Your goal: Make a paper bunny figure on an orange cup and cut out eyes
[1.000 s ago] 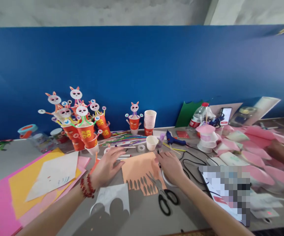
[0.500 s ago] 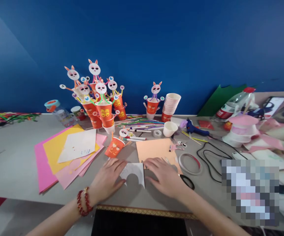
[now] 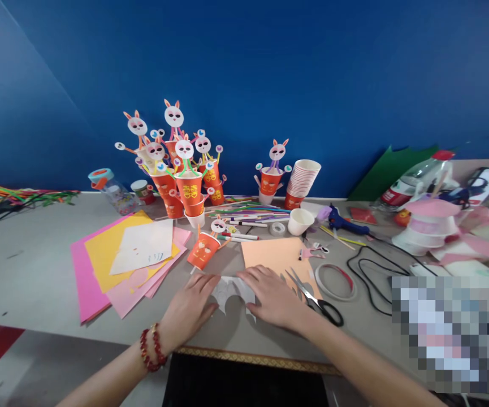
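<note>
A sheet of white paper (image 3: 230, 287) with a rounded piece cut out of its near edge spans the space between my hands, low over the table. My left hand (image 3: 190, 308) grips its left end, fingers on top and thumb toward the near side. The right end is under the fingers of my right hand (image 3: 275, 297), thumb by the lower tip. Both hands partly hide the paper. Black-handled scissors (image 3: 314, 298) lie beside my right wrist, partly over a light orange sheet (image 3: 275, 251). Beyond my left hand a red paper cup (image 3: 203, 251) with a rabbit face leans over.
Pink and yellow sheets (image 3: 85, 282) lie to the left. Rabbit-topped red cups (image 3: 192, 186) stand at the back, near stacked white cups (image 3: 304, 178). On the right are a tape roll (image 3: 318, 282), a blue glue gun (image 3: 348, 225), its black cord and a plastic bottle (image 3: 401, 189).
My right hand has shifted onto the right end of the white paper, which it was beside before. The scissors now show more fully. The whole view has swung slightly left.
</note>
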Demonstrator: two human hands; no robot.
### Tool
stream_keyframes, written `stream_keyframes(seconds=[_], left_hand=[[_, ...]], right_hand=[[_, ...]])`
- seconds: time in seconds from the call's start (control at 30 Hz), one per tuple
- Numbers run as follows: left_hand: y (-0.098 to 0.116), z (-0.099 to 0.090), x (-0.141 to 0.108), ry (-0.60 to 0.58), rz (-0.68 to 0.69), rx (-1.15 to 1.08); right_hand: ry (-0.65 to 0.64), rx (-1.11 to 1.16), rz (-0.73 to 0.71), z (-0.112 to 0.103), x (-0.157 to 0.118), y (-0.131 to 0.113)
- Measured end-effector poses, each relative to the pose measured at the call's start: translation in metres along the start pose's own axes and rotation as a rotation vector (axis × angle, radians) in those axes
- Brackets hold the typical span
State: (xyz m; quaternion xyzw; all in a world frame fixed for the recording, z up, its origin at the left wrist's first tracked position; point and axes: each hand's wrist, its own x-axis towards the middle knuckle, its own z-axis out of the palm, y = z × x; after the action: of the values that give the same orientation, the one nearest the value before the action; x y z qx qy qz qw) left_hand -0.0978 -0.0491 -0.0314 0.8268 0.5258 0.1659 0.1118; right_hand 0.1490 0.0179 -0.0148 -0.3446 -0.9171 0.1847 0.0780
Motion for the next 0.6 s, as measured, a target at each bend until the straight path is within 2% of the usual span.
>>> stream_keyframes(seconds=[0.17,0.33,0.5,0.6], left_hand=[[-0.001,0.001,0.0,0.015,-0.032,-0.033],[-0.002,0.005,-0.005,0.044,-0.07,-0.061],[0.001,0.005,0.004,0.13,-0.011,-0.143],[0.013,-0.004,0.02,0.048,0.018,-0.233]], right_hand=[[0.002,0.082,0.014,-0.003,0.003,-0.001],[0.12,0.304,0.049,0.002,-0.005,-0.003],[0.243,0.481,-0.043,-0.003,-0.024,-0.008],[0.29,0.495,-0.07,-0.011,-0.036,-0.009]])
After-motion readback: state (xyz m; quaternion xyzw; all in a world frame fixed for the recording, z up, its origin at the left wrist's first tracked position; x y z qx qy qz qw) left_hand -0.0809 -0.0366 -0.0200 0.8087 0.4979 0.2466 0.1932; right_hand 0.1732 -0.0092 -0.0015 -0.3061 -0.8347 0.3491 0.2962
